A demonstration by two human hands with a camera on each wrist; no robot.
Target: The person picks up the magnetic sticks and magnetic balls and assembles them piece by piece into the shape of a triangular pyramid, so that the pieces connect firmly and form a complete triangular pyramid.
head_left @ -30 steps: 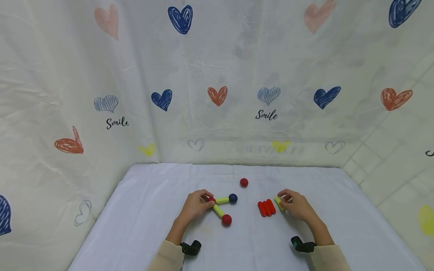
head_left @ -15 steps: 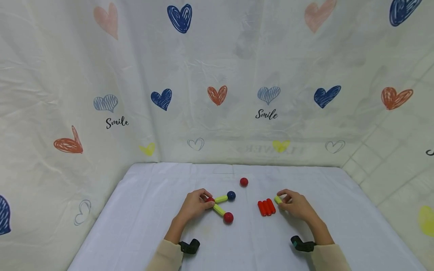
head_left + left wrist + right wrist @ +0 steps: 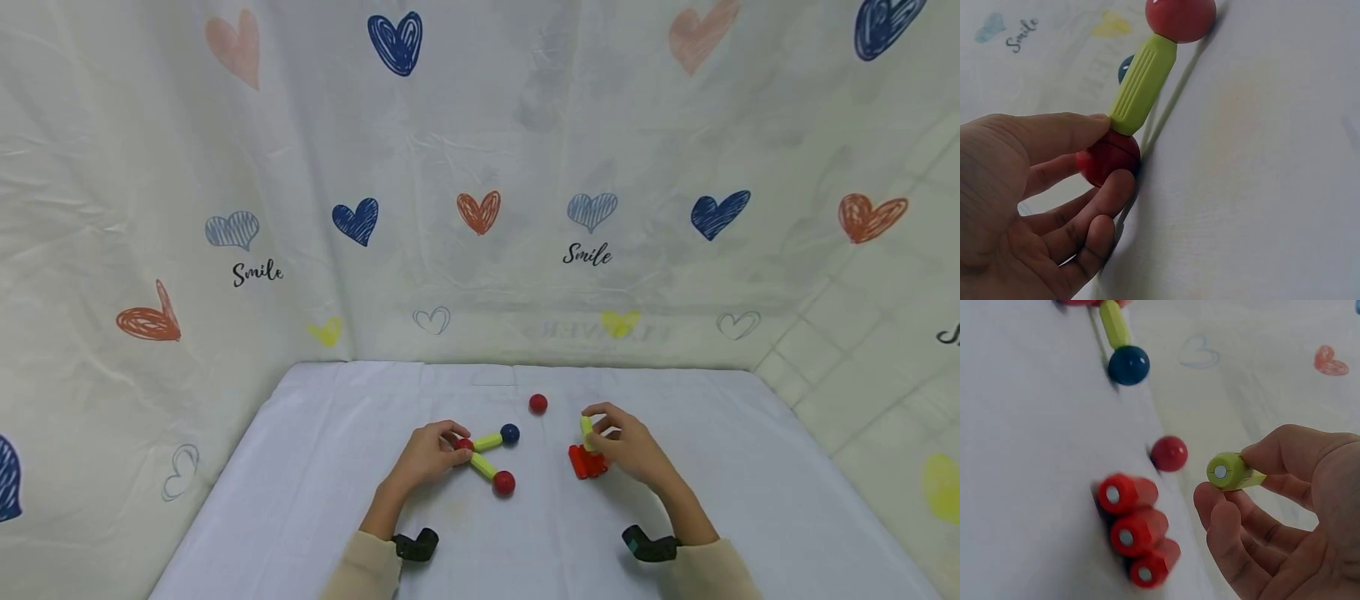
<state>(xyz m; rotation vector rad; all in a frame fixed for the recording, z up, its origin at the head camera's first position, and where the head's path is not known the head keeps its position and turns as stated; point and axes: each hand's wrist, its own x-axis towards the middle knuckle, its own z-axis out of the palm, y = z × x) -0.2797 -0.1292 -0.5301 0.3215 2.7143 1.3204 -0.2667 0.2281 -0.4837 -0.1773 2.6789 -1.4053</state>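
Left hand [image 3: 433, 454]: thumb and fingers curled in, gripping the red corner ball [image 3: 1105, 164] of a V.
V: two yellow-green sticks [image 3: 483, 467] spread from that ball, one to a blue ball [image 3: 510, 433], one to another red ball [image 3: 504, 483].
Right hand [image 3: 633, 446]: thumb and fingers pinching a separate green stick [image 3: 1227, 472], which I see raised apart from the red trio.
Red trio: three sticks [image 3: 1141, 530] side by side on the white cloth [image 3: 315, 467].
Lone ball [image 3: 537, 404]: red, on the cloth beyond them.

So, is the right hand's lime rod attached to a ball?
No, loose: the right hand pinches the lime rod, whose facing end shows a bare disc.
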